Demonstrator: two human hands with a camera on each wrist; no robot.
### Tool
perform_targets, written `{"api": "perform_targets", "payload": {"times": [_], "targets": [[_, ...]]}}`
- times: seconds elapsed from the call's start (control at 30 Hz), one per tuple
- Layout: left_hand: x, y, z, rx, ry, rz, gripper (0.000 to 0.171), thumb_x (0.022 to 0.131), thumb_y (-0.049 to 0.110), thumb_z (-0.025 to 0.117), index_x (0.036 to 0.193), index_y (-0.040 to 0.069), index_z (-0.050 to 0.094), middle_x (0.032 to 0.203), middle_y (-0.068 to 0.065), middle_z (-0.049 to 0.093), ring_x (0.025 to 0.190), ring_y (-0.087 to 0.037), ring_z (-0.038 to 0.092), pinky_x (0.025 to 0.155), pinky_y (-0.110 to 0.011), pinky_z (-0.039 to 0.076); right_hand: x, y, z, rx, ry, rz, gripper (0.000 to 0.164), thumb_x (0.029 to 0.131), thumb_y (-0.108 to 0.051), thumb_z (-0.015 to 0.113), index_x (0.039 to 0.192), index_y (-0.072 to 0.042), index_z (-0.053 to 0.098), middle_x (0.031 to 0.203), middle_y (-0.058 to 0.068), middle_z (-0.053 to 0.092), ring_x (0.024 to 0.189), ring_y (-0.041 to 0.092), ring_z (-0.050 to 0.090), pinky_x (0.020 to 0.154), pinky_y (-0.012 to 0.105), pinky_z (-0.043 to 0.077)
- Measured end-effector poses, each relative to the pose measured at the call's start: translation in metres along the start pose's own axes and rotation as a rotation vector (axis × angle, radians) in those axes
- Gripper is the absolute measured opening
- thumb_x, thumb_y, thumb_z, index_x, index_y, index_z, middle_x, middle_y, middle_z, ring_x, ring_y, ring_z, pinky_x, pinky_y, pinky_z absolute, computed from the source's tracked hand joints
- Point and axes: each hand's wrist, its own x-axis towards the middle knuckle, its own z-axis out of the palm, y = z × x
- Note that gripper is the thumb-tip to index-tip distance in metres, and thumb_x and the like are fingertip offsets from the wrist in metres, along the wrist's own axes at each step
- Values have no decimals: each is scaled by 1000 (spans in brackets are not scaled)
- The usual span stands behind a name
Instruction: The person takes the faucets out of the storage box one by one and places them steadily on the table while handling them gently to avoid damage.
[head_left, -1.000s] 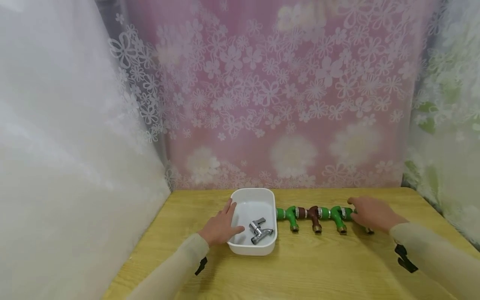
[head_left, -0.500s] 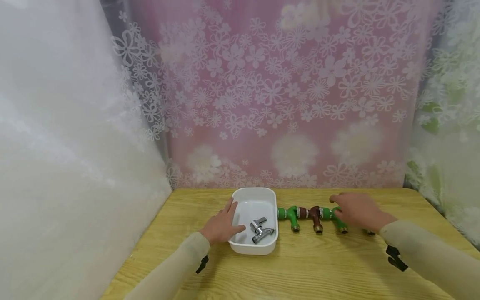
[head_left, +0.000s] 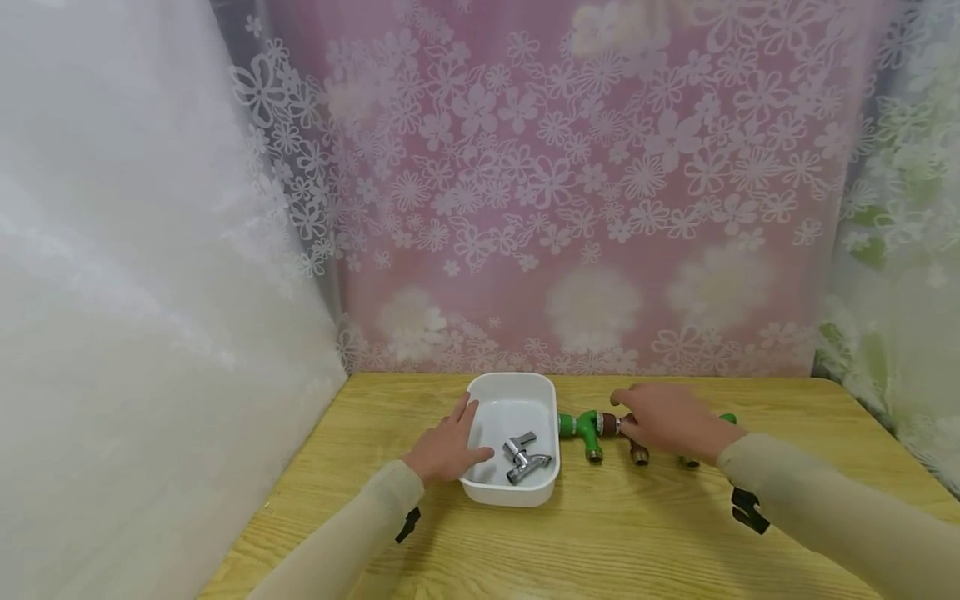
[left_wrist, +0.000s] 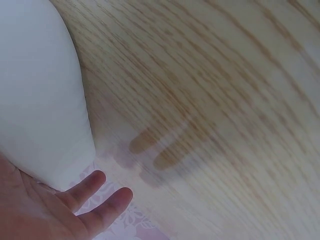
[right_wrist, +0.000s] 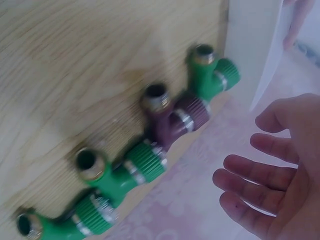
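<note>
My left hand (head_left: pixel 446 446) rests with spread, straight fingers at the left rim of a white plastic tub (head_left: pixel 513 497). In the left wrist view this hand (left_wrist: pixel 45 210) lies against the tub's outer wall (left_wrist: pixel 40 90). A chrome tap (head_left: pixel 519 457) with a lever handle lies inside the tub. To the tub's right runs a row of green taps (head_left: pixel 588 426) and one maroon tap (head_left: pixel 609 424). Above that row hovers my right hand (head_left: pixel 671 421), holding nothing and hiding part of it. In the right wrist view its fingers (right_wrist: pixel 257 187) are loosely bent, apart from the taps.
Everything stands on a wood-grain table (head_left: pixel 600 533), the row of taps near its back part. A pink flowered curtain (head_left: pixel 570 208) hangs behind the back edge. White sheeting (head_left: pixel 150 292) closes off the left, and a green-patterned curtain (head_left: pixel 900 267) the right.
My right hand has moved left above the row of taps, from the right end toward the maroon tap. The left hand stays at the tub, and the chrome tap lies as before.
</note>
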Motion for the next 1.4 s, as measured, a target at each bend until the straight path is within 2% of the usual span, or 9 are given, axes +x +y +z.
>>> {"api": "perform_targets", "payload": {"times": [0.13, 0.27, 0.5, 0.57, 0.77, 0.97, 1.2, 1.4], "targets": [[0, -1, 0, -5, 0, -4, 92, 96, 59, 58, 164, 17, 12, 172, -4, 0, 147, -41, 34, 110, -60, 38, 10, -13, -1, 21, 4, -37, 26, 96, -23, 65, 120, -13, 69, 101, 7, 72, 60, 4, 52, 47, 26, 38], [2, -4, 1, -8, 5, 4, 93, 96, 59, 58, 164, 18, 11, 172, -2, -1, 147, -41, 35, 109, -60, 40, 21, -26, -3, 63, -27, -58, 27, 96, -22, 64, 121, -14, 68, 104, 7, 71, 63, 5, 53, 50, 26, 39], [4, -6, 3, -12, 4, 11, 93, 96, 59, 58, 164, 17, 11, 172, -1, -3, 146, -42, 36, 108, -61, 40, 38, -54, -3, 48, -41, -113, 29, 96, -25, 67, 122, -15, 69, 104, 5, 73, 73, 11, 62, 58, 30, 47], [4, -6, 3, -15, 1, 12, 93, 96, 58, 58, 164, 17, 11, 172, 0, -3, 146, -42, 37, 108, -61, 40, 44, -62, -2, 56, -37, -142, 27, 96, -24, 66, 120, -14, 69, 102, 5, 73, 72, 11, 61, 57, 30, 47], [4, -5, 3, -24, 3, 3, 95, 95, 58, 60, 164, 16, 11, 172, -1, -2, 146, -41, 37, 107, -61, 41, 60, -80, -2, 56, -82, -156, 27, 96, -24, 65, 121, -14, 68, 100, 4, 71, 72, 10, 59, 60, 31, 47], [5, -6, 3, -26, 10, 2, 94, 96, 58, 59, 164, 17, 10, 172, 0, -3, 146, -40, 38, 106, -59, 42, 75, -92, -1, 36, -106, -171, 28, 95, -26, 67, 121, -13, 69, 98, 3, 72, 73, 12, 61, 63, 32, 51], [4, -6, 4, -23, 19, 3, 93, 95, 57, 59, 164, 16, 11, 172, -1, -1, 145, -40, 38, 107, -60, 41, 88, -101, 1, 49, -199, -172, 28, 95, -28, 69, 119, -13, 71, 107, 4, 74, 80, 13, 66, 73, 35, 56], [4, -5, 4, -16, 20, 1, 93, 96, 58, 58, 164, 17, 11, 172, 0, -1, 144, -40, 40, 105, -58, 43, 98, -105, 4, 88, -269, -183, 24, 95, -25, 70, 115, -12, 73, 101, 2, 74, 75, 11, 64, 71, 37, 55]]}}
